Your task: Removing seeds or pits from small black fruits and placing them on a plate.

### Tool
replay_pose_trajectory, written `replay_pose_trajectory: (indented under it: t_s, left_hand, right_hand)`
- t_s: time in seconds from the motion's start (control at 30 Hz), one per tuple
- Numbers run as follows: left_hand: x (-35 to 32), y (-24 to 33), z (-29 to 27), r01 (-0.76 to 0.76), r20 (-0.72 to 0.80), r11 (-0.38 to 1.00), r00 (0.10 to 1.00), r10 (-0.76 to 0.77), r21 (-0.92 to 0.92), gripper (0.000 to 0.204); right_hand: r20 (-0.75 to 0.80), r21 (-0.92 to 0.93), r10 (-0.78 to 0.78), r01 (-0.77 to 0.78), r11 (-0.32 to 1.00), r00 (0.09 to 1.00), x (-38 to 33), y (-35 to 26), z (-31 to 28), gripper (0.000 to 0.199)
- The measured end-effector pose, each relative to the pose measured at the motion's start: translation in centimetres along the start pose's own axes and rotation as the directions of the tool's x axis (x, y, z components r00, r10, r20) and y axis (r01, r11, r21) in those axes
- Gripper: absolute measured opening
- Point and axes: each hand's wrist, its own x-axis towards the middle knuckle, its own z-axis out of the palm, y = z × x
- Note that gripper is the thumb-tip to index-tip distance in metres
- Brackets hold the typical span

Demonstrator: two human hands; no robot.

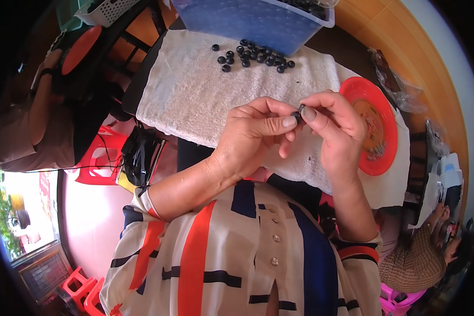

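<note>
Near a red chair (113,142), a towel (184,79) bears beads (260,58).

Left hand (247,125) and right hand (339,129) pinching small black piece (298,114), black beads (261,58) on towel (187,79), red plate (387,131)

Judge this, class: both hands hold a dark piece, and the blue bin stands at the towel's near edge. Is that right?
No: the head view shows the bin at the towel's far edge. The left hand and right hand do hold the dark piece.

No readable text or numbers
</note>
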Motion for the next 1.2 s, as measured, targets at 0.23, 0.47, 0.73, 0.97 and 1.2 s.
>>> replay_pose_trajectory:
  t_s: [0.23, 0.47, 0.73, 0.97, 1.2]
  left_hand:
    - [0.2, -0.5, 1.2, -0.007, 0.009, 0.999, 1.0, 0.008, -0.046, 0.009]
    - [0.1, -0.8, 1.4, 0.011, 0.038, 0.996, 0.999, -0.007, -0.091, 0.008]
    - [0.2, -1.8, 1.7, 0.052, 0.034, 0.998, 0.998, -0.051, -0.039, 0.016]
    - [-0.2, -2.3, 2.5, 0.074, 0.001, 0.991, 0.997, -0.074, -0.108, 0.014]
    - [0.2, -2.0, 1.9, 0.153, 0.047, 0.966, 0.988, -0.147, -0.209, 0.018]
  right_hand:
    - [0.005, -0.218, -0.328, 0.321, 0.922, 0.945, -0.9, 1.0, -0.9, 0.01]
    - [0.131, -0.5, -0.522, 0.511, 0.699, 0.843, -1.6, 1.1, -1.7, 0.02]
    - [0.096, -0.608, -0.599, 0.524, 0.596, 0.795, -1.7, 1.1, -1.4, 0.032]
    - [0.075, -0.667, -0.711, 0.565, 0.485, 0.699, -1.9, 1.8, -1.4, 0.029]
    - [0.131, -0.639, -0.704, 0.603, 0.478, 0.698, -1.9, 1.7, -2.4, 0.024]
